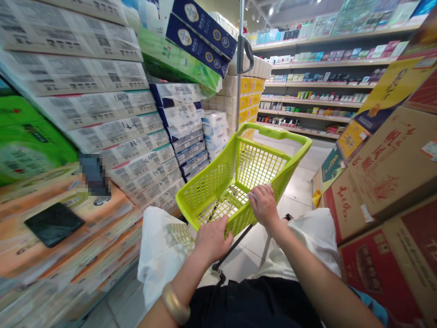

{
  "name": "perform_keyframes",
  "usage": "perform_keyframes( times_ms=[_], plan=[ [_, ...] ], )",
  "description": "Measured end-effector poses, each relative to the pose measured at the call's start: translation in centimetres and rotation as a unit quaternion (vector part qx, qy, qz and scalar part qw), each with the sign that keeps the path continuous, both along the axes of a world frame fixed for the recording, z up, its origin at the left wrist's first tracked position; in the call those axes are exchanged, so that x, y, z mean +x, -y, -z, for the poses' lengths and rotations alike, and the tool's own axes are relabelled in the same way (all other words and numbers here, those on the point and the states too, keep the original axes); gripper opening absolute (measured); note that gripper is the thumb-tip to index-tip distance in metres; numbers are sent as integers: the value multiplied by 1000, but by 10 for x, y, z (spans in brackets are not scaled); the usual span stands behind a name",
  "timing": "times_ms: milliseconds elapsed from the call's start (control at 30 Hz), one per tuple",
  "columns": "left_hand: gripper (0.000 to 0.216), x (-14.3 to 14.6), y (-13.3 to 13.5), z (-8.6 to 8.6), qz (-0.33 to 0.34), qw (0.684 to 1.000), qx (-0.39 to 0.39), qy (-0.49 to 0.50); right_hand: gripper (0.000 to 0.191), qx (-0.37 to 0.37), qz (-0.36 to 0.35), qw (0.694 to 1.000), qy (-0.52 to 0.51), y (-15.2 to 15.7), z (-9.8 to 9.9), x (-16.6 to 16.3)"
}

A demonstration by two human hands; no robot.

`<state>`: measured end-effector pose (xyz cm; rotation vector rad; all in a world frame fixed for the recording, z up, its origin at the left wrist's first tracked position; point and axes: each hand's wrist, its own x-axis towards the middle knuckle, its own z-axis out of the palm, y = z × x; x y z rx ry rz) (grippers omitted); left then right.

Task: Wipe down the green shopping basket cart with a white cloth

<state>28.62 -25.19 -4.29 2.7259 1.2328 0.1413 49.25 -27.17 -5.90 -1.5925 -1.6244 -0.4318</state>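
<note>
A lime-green plastic shopping basket [218, 180] hangs tilted in front of me, its open top facing me, and it looks empty. My left hand [212, 238] is closed on the basket's near rim. Inside the near edge, my right hand [263, 205] is closed with its fingers curled; a small pale thing shows at the fingertips and I cannot make it out. A pale bangle [175, 303] sits on my left forearm. A white bag or cloth [164, 248] lies across my lap under the basket.
Stacked packs of tissue and paper rolls [102, 118] fill the left side, with a dark phone [53, 224] lying on a lower pack. Brown and red cartons [392, 182] line the right. A tiled aisle floor [300, 191] leads to far shelves [317, 82]. A metal pole [240, 64] stands ahead.
</note>
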Motion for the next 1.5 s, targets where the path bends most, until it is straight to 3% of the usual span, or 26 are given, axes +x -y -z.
perform_keyframes(
  times_ms=[167, 267, 400, 467, 567, 667, 733, 833, 967, 1100, 1267, 1367, 1500],
  plan=[
    [22, -2, -2, -1, 1, 1000, 7, -3, 17, -28, -92, 995, 11, 8, 7, -48],
    [16, -6, -5, -3, 0, 1000, 18, -3, 17, -46, -131, 989, 51, 9, 3, -39],
    [15, -10, -9, -4, -17, 999, 31, -7, 18, -31, -67, 996, 56, 0, -4, 0],
    [14, -10, -10, -3, -22, 999, 36, -8, 18, -13, -16, 999, 37, -5, -4, 3],
    [14, -8, -11, -2, -19, 999, 39, -3, 17, -1, 11, 1000, 7, -6, 3, -24],
    [15, -9, -14, -1, -13, 999, 31, 0, 14, -26, -57, 998, 21, -2, 11, -61],
    [14, -11, -16, -1, -9, 1000, 27, 1, 13, -45, -93, 994, 45, 0, 11, -70],
    [14, -13, -17, -2, 0, 1000, 29, 0, 15, -51, -102, 990, 79, 0, 6, -47],
    [15, -11, -15, -1, -10, 999, 33, -2, 20, -20, -15, 998, 61, -6, -3, -5],
    [14, -7, -13, 0, -12, 999, 38, -8, 20, -16, 17, 1000, 18, -5, 3, -24],
    [17, -10, -16, -3, -2, 1000, 25, -16, 17, -31, -83, 995, 37, 1, 12, -67],
    [17, -12, -18, -5, 2, 1000, 19, -22, 19, -38, -104, 991, 76, 0, 6, -46],
    [17, -10, -17, -5, -10, 999, 17, -29, 23, -27, -11, 997, 67, -6, -3, -4]
  ],
)
